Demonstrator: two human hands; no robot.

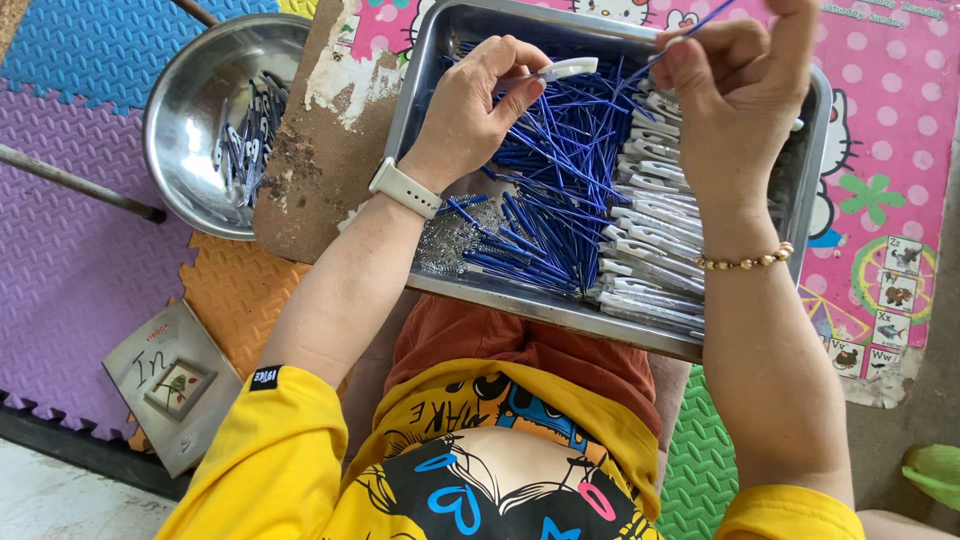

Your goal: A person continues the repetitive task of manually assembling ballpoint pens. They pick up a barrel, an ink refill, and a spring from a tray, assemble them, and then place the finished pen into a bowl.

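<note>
A: What is seen closest to the camera?

B: A yellow printed shirt (480, 470) and orange shorts (520, 350) are seen, with a rectangular steel tray (440, 60) rested on the lap. Above it both hands are raised.

A: How are the hands occupied?

B: The left hand (470, 110), a pale watch (404, 188) worn at its wrist, is closed around a white pen barrel (562, 70), pinched between thumb and fingertips and held level over the tray. The right hand (735, 95), marked by a beaded bracelet (745, 262), is closed on a thin blue refill (690, 28), gripped at one end and slanted up to the right.

A: Which step is judged to be in hand?

B: Assembly of a pen, it would seem: the refill is not yet entered, and its end and the barrel mouth are held just apart.

A: What is called for next?

B: The refill tip would have to be lined up with the barrel opening and slid straight in, with little force, since so thin a tube could bend.

A: And farther off?

B: In the tray, loose blue refills (545, 190) are heaped in the middle, white barrels (655, 240) are stacked at the right side, and small springs (450, 240) are piled at the near left corner. Beyond the tray's left edge, a round steel bowl (185, 130) with more white-and-blue pieces is set on coloured foam mats (60, 250).
</note>
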